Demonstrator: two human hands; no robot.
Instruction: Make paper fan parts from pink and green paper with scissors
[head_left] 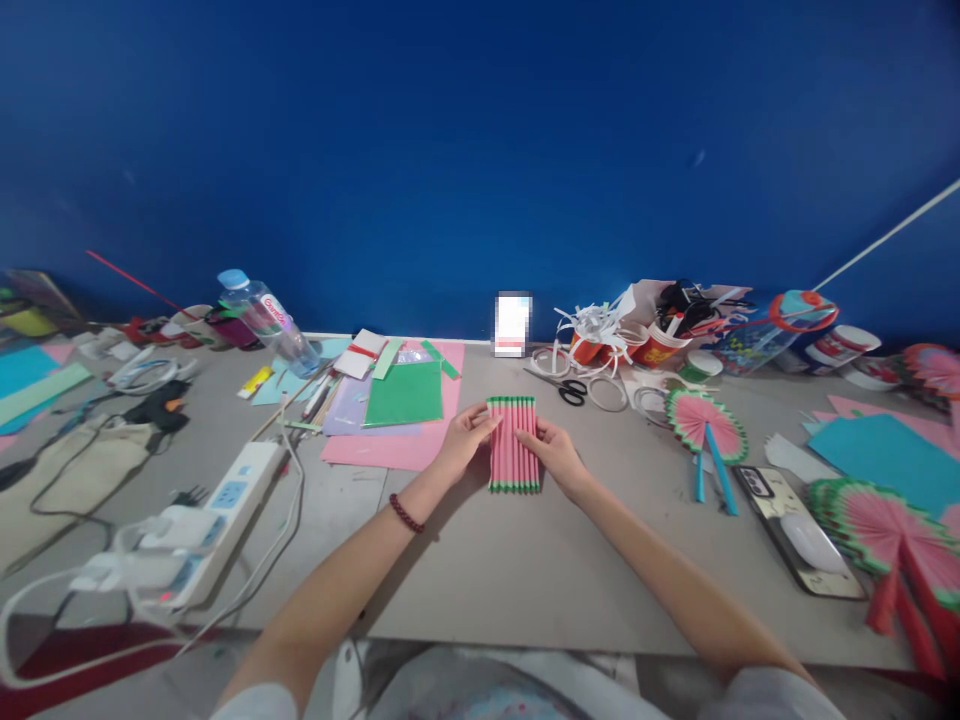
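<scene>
A pink accordion-pleated paper with green edges (514, 443) lies on the grey table (525, 570) in front of me. My left hand (463, 441) presses against its left side with curled fingers. On the paper's right side, my right hand (556, 455) grips in the same way. Both hands squeeze the pleats together between them. A dark red bead bracelet (406, 514) circles my left wrist.
Left: a white power strip (225, 510) with cables, a glue gun (161, 408), a water bottle (266, 320), pink and green paper sheets (401, 400). Right: scissors (571, 391), paper cups (652, 345), finished pink paper fans (709, 425), a phone (799, 530), blue paper (885, 455).
</scene>
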